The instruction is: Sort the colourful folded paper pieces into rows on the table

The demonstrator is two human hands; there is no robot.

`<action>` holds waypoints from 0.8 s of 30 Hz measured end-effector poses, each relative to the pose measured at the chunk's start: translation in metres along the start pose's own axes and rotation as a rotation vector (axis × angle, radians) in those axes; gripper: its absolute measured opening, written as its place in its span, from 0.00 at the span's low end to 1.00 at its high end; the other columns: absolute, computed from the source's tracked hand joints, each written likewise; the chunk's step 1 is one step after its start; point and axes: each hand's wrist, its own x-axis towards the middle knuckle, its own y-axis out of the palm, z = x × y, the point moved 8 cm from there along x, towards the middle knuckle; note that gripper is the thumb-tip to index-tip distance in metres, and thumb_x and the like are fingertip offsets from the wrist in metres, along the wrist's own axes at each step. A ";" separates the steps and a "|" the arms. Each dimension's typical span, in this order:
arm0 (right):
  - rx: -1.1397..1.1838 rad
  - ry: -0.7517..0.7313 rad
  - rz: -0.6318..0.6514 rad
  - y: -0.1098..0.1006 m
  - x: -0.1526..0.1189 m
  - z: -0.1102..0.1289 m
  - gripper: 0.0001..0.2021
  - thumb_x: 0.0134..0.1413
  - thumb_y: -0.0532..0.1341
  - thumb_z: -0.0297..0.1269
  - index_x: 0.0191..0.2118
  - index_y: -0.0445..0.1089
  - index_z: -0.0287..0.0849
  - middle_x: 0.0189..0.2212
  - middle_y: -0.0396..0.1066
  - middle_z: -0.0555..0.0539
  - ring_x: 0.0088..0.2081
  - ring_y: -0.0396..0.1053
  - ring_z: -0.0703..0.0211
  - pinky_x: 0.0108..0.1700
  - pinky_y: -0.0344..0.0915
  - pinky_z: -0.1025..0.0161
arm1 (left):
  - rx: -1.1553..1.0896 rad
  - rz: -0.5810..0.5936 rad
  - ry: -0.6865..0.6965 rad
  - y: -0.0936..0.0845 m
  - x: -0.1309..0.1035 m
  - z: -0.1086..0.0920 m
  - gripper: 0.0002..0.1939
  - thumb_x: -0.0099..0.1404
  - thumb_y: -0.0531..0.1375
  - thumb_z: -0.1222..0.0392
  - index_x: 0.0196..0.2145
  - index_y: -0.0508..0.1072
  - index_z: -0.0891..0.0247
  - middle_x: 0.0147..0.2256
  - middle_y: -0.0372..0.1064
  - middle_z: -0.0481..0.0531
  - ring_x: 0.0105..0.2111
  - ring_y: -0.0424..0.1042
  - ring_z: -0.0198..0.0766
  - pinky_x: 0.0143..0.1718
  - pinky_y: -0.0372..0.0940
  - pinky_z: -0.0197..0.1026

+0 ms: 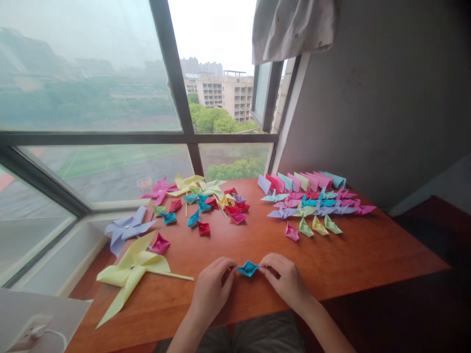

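Note:
A small blue paper boat (pixel 248 268) is stretched between my two hands near the front of the wooden table (pixel 353 264). My left hand (pixel 217 284) pinches its left tip between thumb and fingers. On the other side, my right hand (pixel 283 279) pinches the right tip the same way. The boat's folded hollow faces up. Beyond my right hand stand a pink paper boat (pixel 292 231), a yellow one (pixel 320 226) and two green ones in a row. To the left of my left hand lies a large yellow pinwheel (pixel 134 267) with its stick pointing toward me.
Several paper boats (pixel 203 228) lie scattered at the back left, among more pinwheels (pixel 128 228). Rows of folded paper cranes (pixel 305 211) fill the back right. A window (pixel 228 138) borders the far edge, and a wall socket (pixel 35 333) with a plug is at lower left.

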 end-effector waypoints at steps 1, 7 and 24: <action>0.006 0.009 -0.007 -0.002 -0.001 -0.001 0.07 0.62 0.57 0.35 0.33 0.71 0.44 0.29 0.72 0.49 0.31 0.70 0.61 0.34 0.67 0.66 | -0.006 0.001 -0.001 0.000 0.000 0.000 0.09 0.68 0.53 0.63 0.35 0.72 0.59 0.33 0.74 0.51 0.32 0.73 0.38 0.34 0.66 0.37; 0.056 0.069 -0.033 -0.007 -0.003 -0.006 0.07 0.62 0.57 0.35 0.34 0.71 0.44 0.30 0.72 0.48 0.29 0.70 0.62 0.30 0.67 0.67 | -0.014 -0.012 -0.003 0.000 0.000 0.001 0.09 0.69 0.53 0.60 0.34 0.72 0.59 0.33 0.74 0.50 0.31 0.73 0.37 0.32 0.66 0.36; -0.093 -0.036 -0.033 -0.010 -0.005 0.007 0.06 0.62 0.57 0.32 0.36 0.72 0.45 0.31 0.73 0.48 0.34 0.70 0.59 0.38 0.66 0.63 | -0.036 -0.052 -0.010 -0.002 -0.001 0.003 0.09 0.70 0.53 0.59 0.42 0.73 0.59 0.36 0.75 0.51 0.29 0.73 0.35 0.32 0.67 0.36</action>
